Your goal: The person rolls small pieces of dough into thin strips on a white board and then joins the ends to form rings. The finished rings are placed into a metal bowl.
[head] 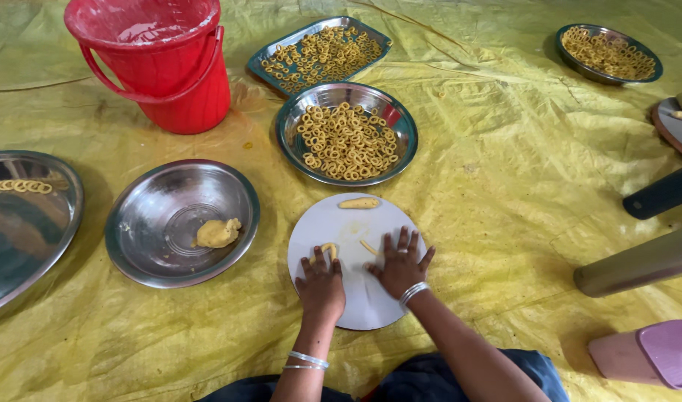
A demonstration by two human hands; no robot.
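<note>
A round white board lies on the yellow sheet in front of me. My left hand rests on its near left part, fingers curled over a small piece of yellow dough. My right hand lies flat on the board with fingers spread, over a thin dough strand. Another dough piece sits at the board's far edge. A steel bowl of dough rings stands just beyond the board.
Left of the board a steel bowl holds a dough lump. A large steel plate lies far left, a red bucket behind. A rectangular tray and a far-right plate hold rings. Bottles and a pink container lie right.
</note>
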